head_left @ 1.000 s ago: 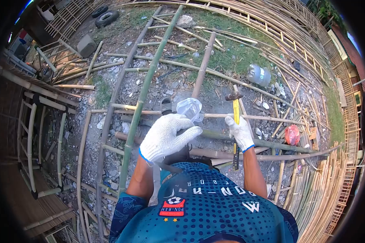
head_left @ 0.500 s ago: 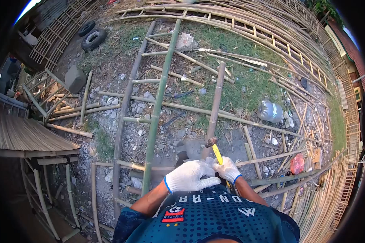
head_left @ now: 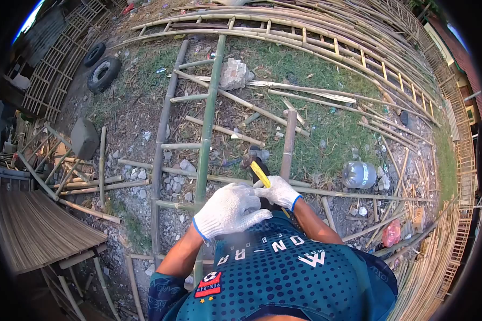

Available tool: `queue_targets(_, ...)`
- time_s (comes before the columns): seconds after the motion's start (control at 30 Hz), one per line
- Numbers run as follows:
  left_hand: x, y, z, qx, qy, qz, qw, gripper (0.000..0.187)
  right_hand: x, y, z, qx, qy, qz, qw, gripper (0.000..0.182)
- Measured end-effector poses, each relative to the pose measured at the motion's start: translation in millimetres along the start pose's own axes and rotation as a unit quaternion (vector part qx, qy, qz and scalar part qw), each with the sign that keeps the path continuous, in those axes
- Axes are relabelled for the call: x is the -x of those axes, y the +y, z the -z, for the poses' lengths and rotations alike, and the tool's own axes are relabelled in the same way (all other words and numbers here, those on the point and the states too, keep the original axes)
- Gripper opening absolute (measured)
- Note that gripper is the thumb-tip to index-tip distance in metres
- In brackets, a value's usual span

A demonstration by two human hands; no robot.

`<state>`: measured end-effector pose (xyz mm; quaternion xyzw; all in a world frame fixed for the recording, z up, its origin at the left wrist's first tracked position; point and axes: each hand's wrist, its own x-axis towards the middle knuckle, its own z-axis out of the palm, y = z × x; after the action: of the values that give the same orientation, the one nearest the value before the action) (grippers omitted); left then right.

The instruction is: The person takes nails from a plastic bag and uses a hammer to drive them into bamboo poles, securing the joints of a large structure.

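Note:
My right hand point(head_left: 278, 192), in a white knit glove with a blue cuff, is closed around the yellow handle of a hammer point(head_left: 260, 173). The hammer's dark, rusty head points up and to the left. Just left of it, my left hand point(head_left: 227, 209), gloved the same way, has its thumb apart from its fingers; nothing shows in it. Left of centre lies a bamboo ladder point(head_left: 208, 125), one rail green and the other greyish, its lower end partly hidden by my left arm. A thick bamboo pole point(head_left: 289, 144) lies beyond my right hand.
A long bamboo ladder point(head_left: 305, 36) and stacked poles curve along the back and right. A rock point(head_left: 234, 74), a plastic water jug point(head_left: 359, 175) and a red plastic bag point(head_left: 391, 233) lie about. Tyres point(head_left: 104, 75) and a slatted bamboo surface point(head_left: 43, 230) are at left.
Both hands have moved up and away from my body, the right one leftward with the hammer. My left hand's thumb now stands apart. The view has shifted and turned slightly.

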<state>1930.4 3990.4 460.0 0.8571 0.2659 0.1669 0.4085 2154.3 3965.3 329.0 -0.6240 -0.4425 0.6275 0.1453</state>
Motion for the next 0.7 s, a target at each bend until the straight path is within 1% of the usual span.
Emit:
queue_targets(0.03,-27,-21,13,0.013,0.0,0.011,1.0,0.039,-34,-2,21,0.017,-0.033,0.003,0.999,0.028)
queue_targets(0.1,-76,-56,44,0.044,-0.009,0.041,0.998,0.036,-95,-16,67,0.09,-0.052,0.009,0.995,0.03)
queue_targets(0.13,-98,-70,56,0.068,0.022,0.065,0.995,0.032,-120,-22,92,0.131,-0.042,0.027,0.99,0.031)
queue_targets(0.17,-131,-88,76,0.067,0.029,0.062,0.995,0.032,-158,-4,113,0.204,0.008,0.199,0.958,0.032)
queue_targets(0.2,-152,-98,90,0.077,0.02,0.069,0.994,0.031,-173,-29,139,0.226,-0.005,0.151,0.962,0.031)
queue_targets(0.23,-165,-102,94,0.1,0.013,0.083,0.991,0.03,-173,-56,164,0.251,-0.03,0.092,0.963,0.031)
queue_targets(0.27,-184,-112,99,0.072,0.05,0.045,0.995,0.033,-174,-74,185,0.207,0.01,0.094,0.974,0.03)
queue_targets(0.37,-251,-131,138,0.032,-0.021,0.085,0.996,0.039,-202,-117,246,0.161,0.03,0.065,0.984,0.031)
queue_targets(0.4,-274,-143,145,0.044,0.012,0.057,0.997,0.042,-217,-123,265,0.184,0.051,0.075,0.979,0.033)
queue_targets(0.43,-296,-153,158,0.042,0.011,0.048,0.998,0.042,-226,-145,281,0.197,0.077,0.053,0.976,0.034)
queue_targets(0.5,-343,-177,184,0.04,0.006,0.031,0.999,0.041,-253,-165,310,0.163,0.136,0.043,0.976,0.033)
queue_targets(0.53,-366,-188,198,0.036,0.023,0.003,0.999,0.039,-267,-177,324,0.144,0.171,0.055,0.973,0.032)
queue_targets(0.57,-386,-206,207,0.035,0.031,-0.029,0.998,0.039,-280,-193,340,0.125,0.17,0.027,0.977,0.03)
queue_targets(0.63,-423,-237,228,0.056,0.028,-0.013,0.998,0.039,-318,-217,372,0.074,0.198,0.006,0.977,0.028)
queue_targets(0.67,-442,-254,239,0.068,0.034,-0.013,0.997,0.04,-348,-211,395,0.07,0.182,0.05,0.98,0.027)
queue_targets(0.7,-459,-272,245,0.064,0.027,0.003,0.998,0.038,-366,-224,409,0.057,0.187,0.031,0.98,0.027)
